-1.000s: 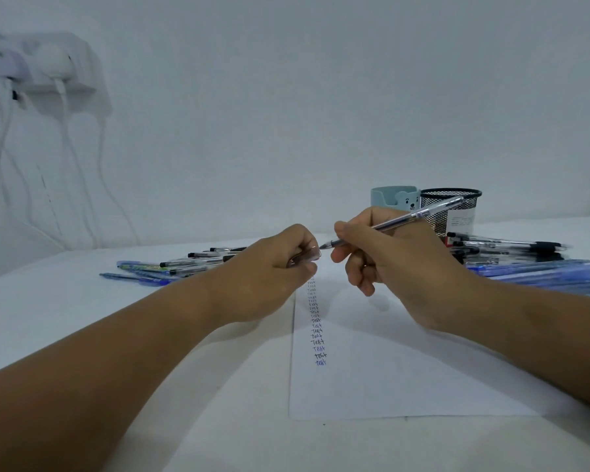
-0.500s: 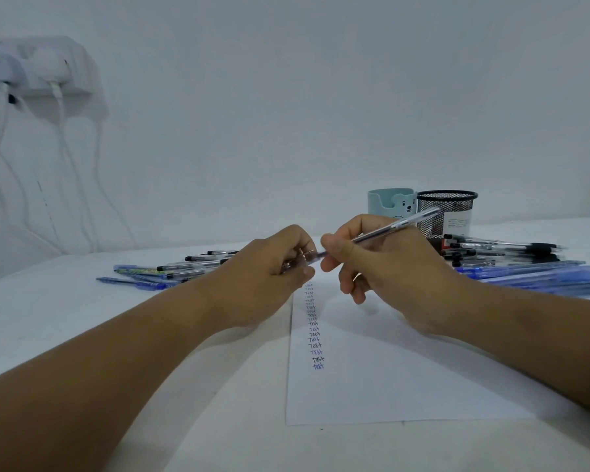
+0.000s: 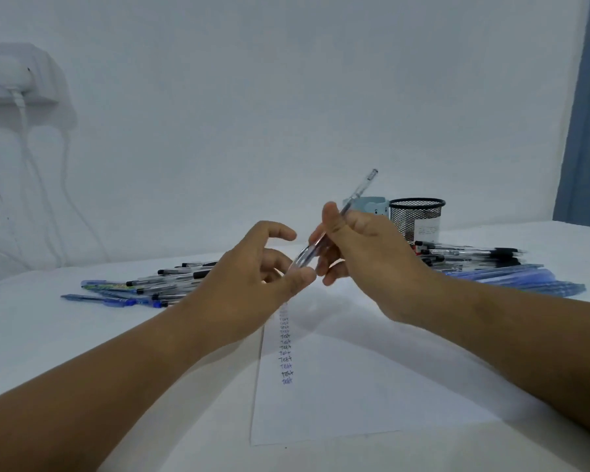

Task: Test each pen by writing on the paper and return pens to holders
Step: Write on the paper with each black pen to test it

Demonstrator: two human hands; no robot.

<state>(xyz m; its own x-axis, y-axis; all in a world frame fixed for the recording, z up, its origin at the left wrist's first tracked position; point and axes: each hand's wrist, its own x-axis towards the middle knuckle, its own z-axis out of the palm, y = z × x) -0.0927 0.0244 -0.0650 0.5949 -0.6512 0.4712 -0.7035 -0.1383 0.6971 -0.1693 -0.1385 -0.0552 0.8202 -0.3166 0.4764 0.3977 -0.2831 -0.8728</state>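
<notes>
Clear-barrelled pen (image 3: 334, 223) held up in the air above the top of the paper (image 3: 355, 386), tilted, upper end toward the wall, lower end down and to the left. Right hand (image 3: 365, 257) grips it mid-barrel, thumb on one side, fingers curled round the other. The lower end looks capped in clear plastic and sits at the left hand (image 3: 252, 277); thumb and fingertips there are curved loosely about that end, forefinger lifted. Motion blur: cannot tell whether the left hand actually pinches the cap or only touches it.

Paper lies flat on the white surface (image 3: 65, 335) between the two forearms, near edge toward the viewer. A column of small handwritten words (image 3: 285, 349) runs down its left margin, dark ink above, blue at the bottom; the upper end of the column is hidden behind the left hand.

Behind the right hand, two holders side by side near the wall: a pale blue cup (image 3: 372, 209), partly hidden by the hand and pen, and a black mesh cup (image 3: 417, 216) just to its right with a white label.

Loose pens in two heaps on the surface: left heap (image 3: 140, 289) of blue and clear pens with black caps beyond the left wrist; right heap (image 3: 491, 267) in front of the mesh cup, spreading rightward.

On the wall at far left, a white socket (image 3: 17, 76) with a plug and hanging cables. Blue curtain (image 3: 586, 107) at the right edge.
</notes>
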